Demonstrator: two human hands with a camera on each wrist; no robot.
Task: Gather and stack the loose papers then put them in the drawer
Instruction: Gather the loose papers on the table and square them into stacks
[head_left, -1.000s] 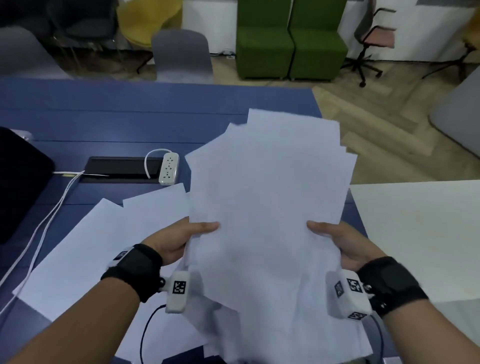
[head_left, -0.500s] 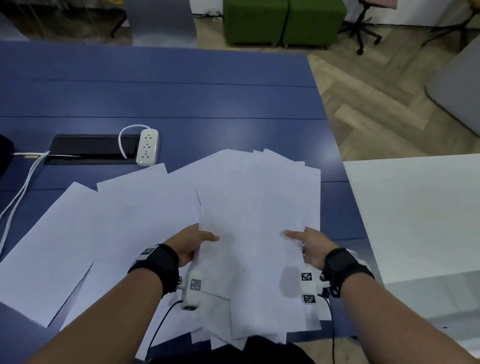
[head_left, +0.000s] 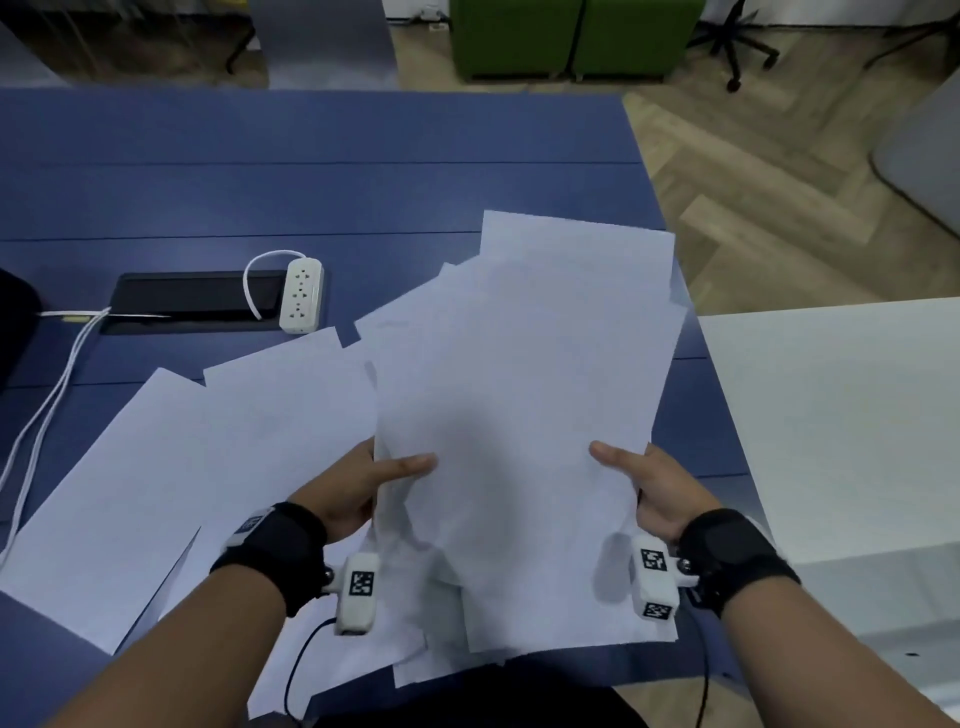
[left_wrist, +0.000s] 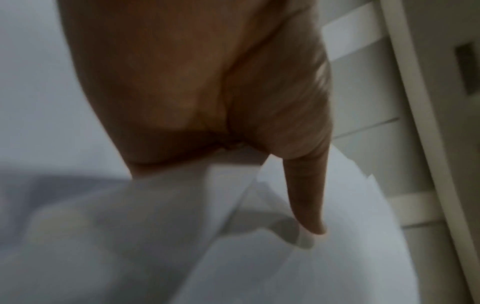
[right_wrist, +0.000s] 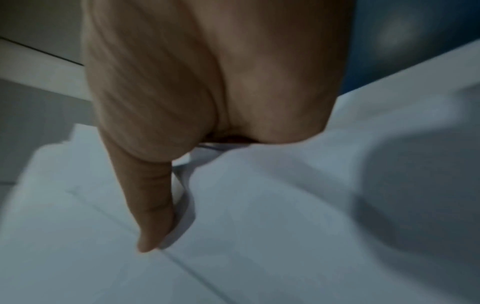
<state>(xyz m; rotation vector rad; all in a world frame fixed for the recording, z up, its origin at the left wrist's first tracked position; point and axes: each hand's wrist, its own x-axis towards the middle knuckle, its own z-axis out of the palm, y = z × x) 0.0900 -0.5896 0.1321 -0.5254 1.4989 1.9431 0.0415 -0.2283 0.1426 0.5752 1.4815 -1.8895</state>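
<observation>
- Two loose sheets lie flat on the blue tabletop, light and limp.
- Left hand pinches the uneven sheaf, lifted above the tabletop.
- Right hand pinches the opposite side; side grips likely best against sagging and slipping.

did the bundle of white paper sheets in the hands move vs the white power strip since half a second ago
Yes. The bundle of white paper sheets rose: its top edge now reaches past the white power strip, having sat nearer than it.
</observation>
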